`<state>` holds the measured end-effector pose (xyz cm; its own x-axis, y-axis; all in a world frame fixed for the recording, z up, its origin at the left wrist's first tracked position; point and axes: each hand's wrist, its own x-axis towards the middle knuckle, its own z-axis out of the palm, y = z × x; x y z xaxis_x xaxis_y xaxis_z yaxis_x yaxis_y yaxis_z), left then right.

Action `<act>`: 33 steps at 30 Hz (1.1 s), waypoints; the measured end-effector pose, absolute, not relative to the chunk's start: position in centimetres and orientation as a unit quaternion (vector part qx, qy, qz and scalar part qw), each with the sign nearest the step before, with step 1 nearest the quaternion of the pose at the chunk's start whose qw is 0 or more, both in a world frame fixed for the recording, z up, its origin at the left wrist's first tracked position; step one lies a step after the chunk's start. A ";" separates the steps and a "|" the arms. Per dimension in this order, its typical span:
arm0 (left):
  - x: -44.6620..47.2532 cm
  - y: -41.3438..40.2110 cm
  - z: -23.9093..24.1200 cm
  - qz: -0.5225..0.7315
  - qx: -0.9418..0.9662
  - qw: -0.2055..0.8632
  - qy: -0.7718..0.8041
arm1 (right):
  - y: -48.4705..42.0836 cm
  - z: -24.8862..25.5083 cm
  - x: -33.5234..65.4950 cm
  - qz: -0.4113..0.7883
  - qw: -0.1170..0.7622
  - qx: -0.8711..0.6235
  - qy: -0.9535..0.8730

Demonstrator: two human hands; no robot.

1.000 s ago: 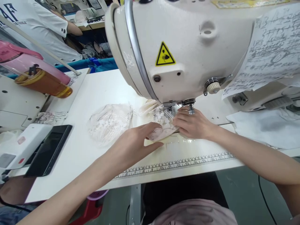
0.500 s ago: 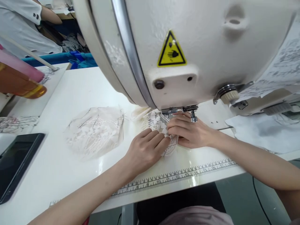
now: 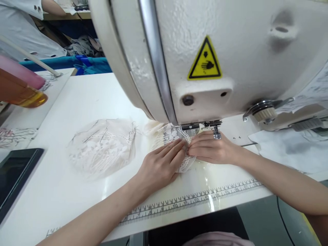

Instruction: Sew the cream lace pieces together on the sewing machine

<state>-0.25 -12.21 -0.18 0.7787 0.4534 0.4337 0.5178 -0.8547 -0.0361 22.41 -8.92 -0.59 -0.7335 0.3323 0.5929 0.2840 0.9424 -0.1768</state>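
Beneath the head of a white sewing machine (image 3: pixel 205 92) lies a piece of white lace fabric (image 3: pixel 188 166), with its gathered cream edge to the left. My left hand (image 3: pixel 162 160) is closed on the lace near its front edge, fingers close together and fairly straight, fingertips meeting those of the other hand. Just right of it, my right hand (image 3: pixel 214 147) pinches the lace by the machine's needle area; its thumb is hidden. The needle and presser foot cannot be made out clearly. A second sheer lace piece (image 3: pixel 102 147) with dark loose threads lies flat to the left.
A printed ruler scale (image 3: pixel 179 205) runs along the table's front edge. At left are a dark phone-like device (image 3: pixel 20 174) and an amber container (image 3: pixel 23 92). White cloth (image 3: pixel 284 148) lies at right. Another person in white clothing (image 3: pixel 17 30) stands behind, top left.
The fingers of my left hand have straightened from a curled grip and reach further over the lace. My right hand stays close by. The view has shifted slightly, so the machine appears further right.
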 end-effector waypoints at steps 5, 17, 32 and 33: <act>-0.1 -12.2 -0.2 -0.216 -0.936 0.072 -0.269 | -8.8 -1.1 22.5 0.027 0.297 -0.171 -0.939; 0.8 -12.3 0.3 -0.215 -0.930 0.024 -0.298 | -8.6 -0.7 22.9 -0.050 0.319 -0.207 -0.924; 0.2 -12.1 0.5 -0.215 -0.927 0.046 -0.303 | -8.9 -0.7 21.8 -0.015 0.343 -0.169 -0.924; 0.2 -12.1 0.5 -0.214 -0.925 0.048 -0.309 | -8.9 -0.8 21.6 -0.014 0.342 -0.170 -0.924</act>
<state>0.19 -12.10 0.53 0.7168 0.5519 0.4262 0.5933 -0.8038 0.0429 21.62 -8.94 -0.84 -0.7081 0.3042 0.6372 0.3239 0.9418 -0.0897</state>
